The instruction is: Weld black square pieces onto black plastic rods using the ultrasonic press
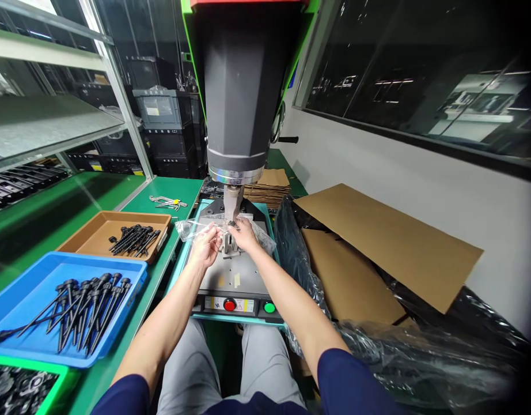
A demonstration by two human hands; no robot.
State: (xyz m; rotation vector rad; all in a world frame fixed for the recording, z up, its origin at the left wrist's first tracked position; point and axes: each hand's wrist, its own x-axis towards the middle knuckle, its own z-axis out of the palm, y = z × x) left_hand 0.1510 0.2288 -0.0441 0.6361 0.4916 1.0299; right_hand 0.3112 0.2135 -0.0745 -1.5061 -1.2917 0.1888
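Under the tapered metal head [233, 202] of a bench press-like machine [235, 98], both my hands work close together. My left hand [206, 246] is closed in a pinch at the left of the metal fixture [230, 245]; what its fingertips hold is too small to make out. Crumpled clear plastic [185, 230] lies just beyond that hand. My right hand [246, 234] is closed, thumb and fingers around a small dark part [231, 223] at the top of the fixture. More clear plastic [264, 239] shows beside the right wrist.
At left, a blue tray [138, 271] holds several long black stemmed parts, and a brown tray [86, 222] holds shorter ones. A green bin [67, 383] contains small black pieces. Red [229, 305] and green [269, 306] buttons face me. Cardboard sheets [390, 242] lie at right.
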